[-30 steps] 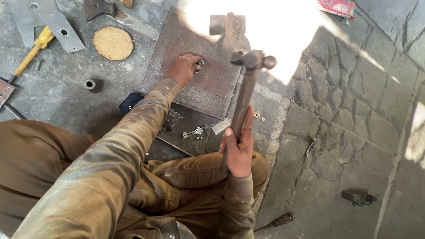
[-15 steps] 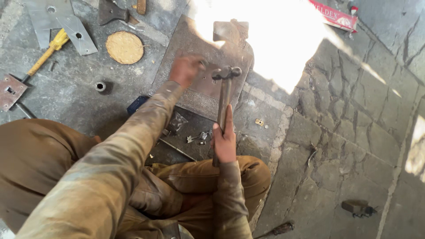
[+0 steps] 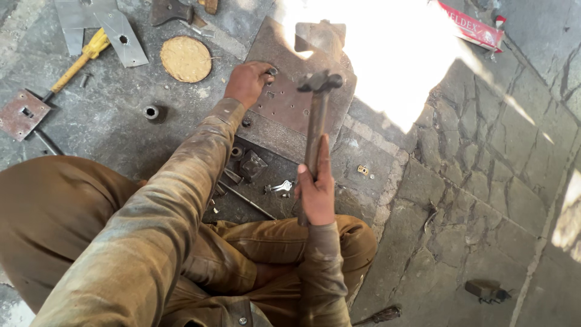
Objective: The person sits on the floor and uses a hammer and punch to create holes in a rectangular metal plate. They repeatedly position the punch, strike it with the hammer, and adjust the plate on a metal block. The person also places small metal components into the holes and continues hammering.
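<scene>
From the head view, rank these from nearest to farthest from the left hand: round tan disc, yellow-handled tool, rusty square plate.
Measured from the left hand:
1. Round tan disc, just to its left on the floor.
2. Yellow-handled tool, farther left, lying at a slant.
3. Rusty square plate, at the far left edge.

1. The metal plate (image 3: 284, 106) is partly taken: the left hand (image 3: 247, 82) rests on its far-left edge and the hammer (image 3: 316, 115) hangs over its middle.
2. Left of the plate, a round disc (image 3: 186, 59), a small socket (image 3: 151, 112) and a yellow-handled tool (image 3: 78, 60) break up the floor.
3. Near the plate, small metal parts (image 3: 251, 163) crowd the ground by the knees.
4. To the right, the stone paving (image 3: 472, 157) lies open.
</scene>
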